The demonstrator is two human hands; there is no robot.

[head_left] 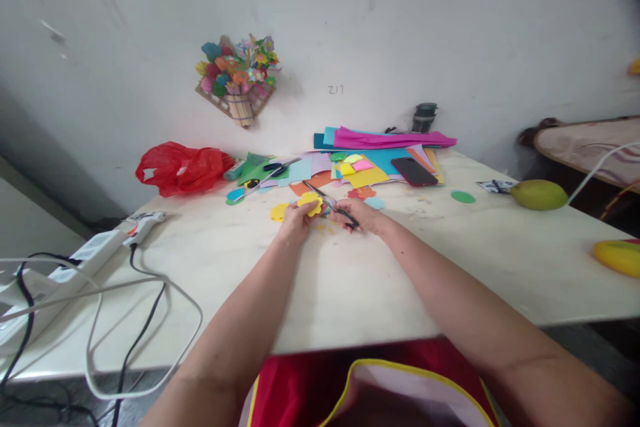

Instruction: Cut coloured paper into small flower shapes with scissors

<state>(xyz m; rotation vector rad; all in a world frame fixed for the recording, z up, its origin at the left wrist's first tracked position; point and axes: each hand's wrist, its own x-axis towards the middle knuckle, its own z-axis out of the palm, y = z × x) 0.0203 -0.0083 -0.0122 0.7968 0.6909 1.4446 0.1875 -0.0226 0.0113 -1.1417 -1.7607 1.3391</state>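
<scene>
My left hand (296,222) is closed on a yellow paper flower (310,203), pinching it over the table. Another yellow paper piece with a wavy edge (279,212) shows just left of that hand. Scissors (326,199) with black handles are in my right hand (364,215), their blades pointing up and left beside the flower. Small yellow scraps (325,230) lie on the table below the hands. Behind my right hand are an orange paper flower (361,193) and a light blue one (375,202).
Coloured paper sheets (390,162) and a phone (414,172) lie at the back. A second pair of scissors (274,168) and a red plastic bag (183,168) are left of them. A power strip (95,250) with cables occupies the left edge. Mangoes (539,194) sit at right.
</scene>
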